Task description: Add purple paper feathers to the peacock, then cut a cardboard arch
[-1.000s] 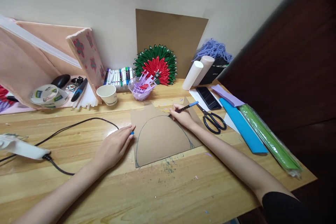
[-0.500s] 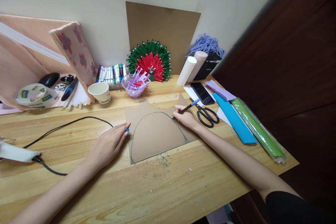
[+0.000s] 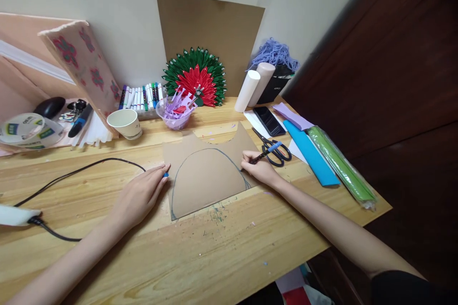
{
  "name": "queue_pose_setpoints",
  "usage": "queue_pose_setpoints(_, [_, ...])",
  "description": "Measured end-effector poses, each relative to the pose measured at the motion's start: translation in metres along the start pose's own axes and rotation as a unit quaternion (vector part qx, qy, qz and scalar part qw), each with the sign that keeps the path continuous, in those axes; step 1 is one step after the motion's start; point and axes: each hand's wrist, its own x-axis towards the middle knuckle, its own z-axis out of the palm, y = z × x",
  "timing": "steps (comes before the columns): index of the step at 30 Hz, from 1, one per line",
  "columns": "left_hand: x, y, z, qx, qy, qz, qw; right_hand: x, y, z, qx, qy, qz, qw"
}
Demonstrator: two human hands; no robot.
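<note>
Head view: the right hand (image 3: 259, 169) is closed around a pen (image 3: 271, 149), which is pinched between thumb and fingers. The pen's dark tip points down at the right edge of the cardboard piece (image 3: 207, 176) and its blue end slants up toward the right. The cardboard lies flat in the middle of the tabletop (image 3: 214, 257), nearer the far edge than the near one. It carries a drawn arch line (image 3: 211, 149), and the tip sits close to the right leg of that arch.

The left hand (image 3: 138, 195) lies palm down with its fingers stretched out and its fingertips at the cardboard's left edge. A small blue bit (image 3: 165, 175) shows at the fingertips (I cannot tell whether it is pinched or merely lying under them).

Black scissors (image 3: 281, 155) lie just beyond the right hand, partly behind the pen. Toward the right edge are a dark phone (image 3: 268, 120), a blue paper strip (image 3: 309, 152) and a green roll (image 3: 339, 164) in clear wrap.

Along the far edge stand a paper cup (image 3: 125, 124), a row of markers (image 3: 141, 95), a clear cup of purple strips (image 3: 175, 112) and a red-and-green rosette (image 3: 195, 76). A black cable (image 3: 82, 167) curves across the left part of the tabletop.
</note>
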Motion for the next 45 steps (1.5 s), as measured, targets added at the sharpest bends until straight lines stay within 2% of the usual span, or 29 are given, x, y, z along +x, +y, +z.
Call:
queue_pose_setpoints(13, [0.001,0.000,0.001,0.002,0.007,0.009,1.000,-0.026,0.003,-0.009,0.009,-0.067,0.012,0.998])
queue_pose_setpoints(23, [0.002,0.004,-0.001,0.004,0.020,0.012,1.000,-0.037,0.007,-0.006,0.022,-0.075,-0.008,0.997])
queue_pose_setpoints(27, [0.001,0.004,-0.001,0.011,0.016,0.014,1.000,-0.041,0.008,-0.006,0.056,-0.095,0.014,0.994])
queue_pose_setpoints(30, [0.002,0.003,0.000,0.011,0.015,0.016,1.000,-0.041,0.008,-0.006,0.089,-0.063,0.039,0.993])
queue_pose_setpoints(34, [0.003,0.004,0.000,0.013,0.016,0.018,1.000,-0.040,0.008,-0.005,0.041,-0.010,0.010,0.999])
queue_pose_setpoints(40, [0.003,0.004,0.000,0.005,0.018,0.014,1.000,-0.043,0.007,-0.006,0.024,-0.066,0.002,0.998])
queue_pose_setpoints(45, [0.003,0.005,0.000,0.008,0.019,0.011,1.000,-0.045,0.008,-0.006,0.023,-0.030,-0.001,0.999])
